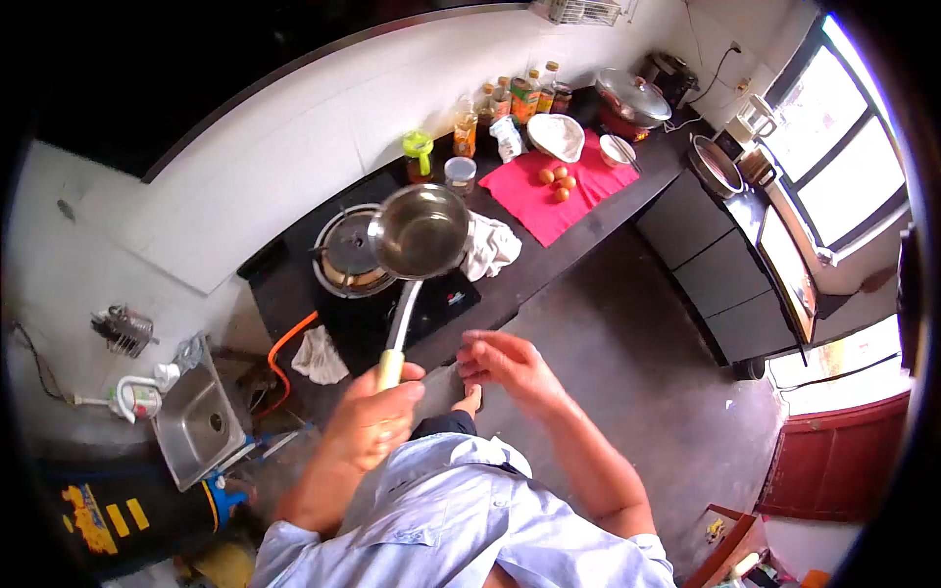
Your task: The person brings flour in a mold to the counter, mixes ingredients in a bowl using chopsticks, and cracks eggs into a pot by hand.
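Observation:
My left hand (372, 426) is wrapped round the pale handle of a metal saucepan (423, 235). The pan is raised over the right part of the gas stove (343, 245), and its inside looks shiny. In front of my body, my right hand (505, 367) hangs in the air with loosely bent fingers and nothing in it. A crumpled white cloth (493, 247) lies just right of the pan. Behind the pan stand a clear jar (460, 176) and a container with a green lid (418, 152).
Several brown eggs (561, 194) and a white bowl (616, 150) rest on a pink cloth (534, 216). Bottles (524, 95) line the wall, left of a lidded pot (632, 103). A sink (206, 431) is at the left, near an orange hose (279, 363).

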`<state>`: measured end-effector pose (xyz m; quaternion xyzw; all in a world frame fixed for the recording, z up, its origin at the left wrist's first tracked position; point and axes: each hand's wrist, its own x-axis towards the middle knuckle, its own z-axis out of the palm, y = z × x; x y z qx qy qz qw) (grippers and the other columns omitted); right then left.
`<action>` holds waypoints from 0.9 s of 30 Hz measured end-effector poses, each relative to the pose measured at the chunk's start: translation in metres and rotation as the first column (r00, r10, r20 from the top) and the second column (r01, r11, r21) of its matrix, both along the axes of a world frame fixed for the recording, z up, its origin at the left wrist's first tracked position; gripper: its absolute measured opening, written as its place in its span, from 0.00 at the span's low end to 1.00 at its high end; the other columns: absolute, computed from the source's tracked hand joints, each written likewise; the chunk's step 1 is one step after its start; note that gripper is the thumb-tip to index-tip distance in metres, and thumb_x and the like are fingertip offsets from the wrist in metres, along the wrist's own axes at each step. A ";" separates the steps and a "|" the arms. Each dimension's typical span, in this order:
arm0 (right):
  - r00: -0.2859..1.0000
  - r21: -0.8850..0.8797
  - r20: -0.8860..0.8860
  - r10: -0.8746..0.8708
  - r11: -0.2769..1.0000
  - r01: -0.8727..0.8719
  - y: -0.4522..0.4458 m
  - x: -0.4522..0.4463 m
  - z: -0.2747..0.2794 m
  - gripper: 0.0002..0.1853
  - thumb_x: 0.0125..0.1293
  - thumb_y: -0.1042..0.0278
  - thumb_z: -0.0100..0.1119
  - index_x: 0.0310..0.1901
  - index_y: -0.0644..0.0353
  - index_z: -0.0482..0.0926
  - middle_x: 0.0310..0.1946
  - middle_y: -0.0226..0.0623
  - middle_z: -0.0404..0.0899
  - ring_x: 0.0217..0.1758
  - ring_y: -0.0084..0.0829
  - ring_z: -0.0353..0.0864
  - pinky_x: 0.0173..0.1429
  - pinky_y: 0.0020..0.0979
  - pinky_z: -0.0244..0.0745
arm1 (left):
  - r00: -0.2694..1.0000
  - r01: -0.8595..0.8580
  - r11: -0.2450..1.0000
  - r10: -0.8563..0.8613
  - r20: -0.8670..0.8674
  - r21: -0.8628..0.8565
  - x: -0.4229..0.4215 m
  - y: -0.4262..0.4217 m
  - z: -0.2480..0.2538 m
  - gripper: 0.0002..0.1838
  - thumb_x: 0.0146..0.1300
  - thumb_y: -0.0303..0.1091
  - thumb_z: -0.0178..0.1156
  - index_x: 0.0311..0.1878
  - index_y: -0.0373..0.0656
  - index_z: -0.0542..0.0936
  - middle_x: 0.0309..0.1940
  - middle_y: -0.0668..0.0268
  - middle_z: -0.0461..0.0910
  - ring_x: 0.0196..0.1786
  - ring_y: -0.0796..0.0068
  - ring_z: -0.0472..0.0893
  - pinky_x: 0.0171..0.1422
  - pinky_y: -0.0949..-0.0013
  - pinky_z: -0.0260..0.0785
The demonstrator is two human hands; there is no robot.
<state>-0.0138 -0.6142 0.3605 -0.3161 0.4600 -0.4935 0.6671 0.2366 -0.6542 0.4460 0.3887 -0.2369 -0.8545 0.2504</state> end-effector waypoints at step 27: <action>1.000 0.420 -0.017 0.014 0.908 -0.006 -0.206 -0.308 -0.071 0.04 0.67 0.83 0.56 0.42 0.65 0.76 0.28 0.34 0.75 0.28 0.26 0.74 0.34 0.30 0.70 | 0.969 -0.033 0.999 0.042 0.244 -0.041 -0.291 -0.253 -0.251 0.13 0.75 0.42 0.60 0.48 0.41 0.82 0.46 0.61 0.84 0.36 0.73 0.84 0.41 0.66 0.81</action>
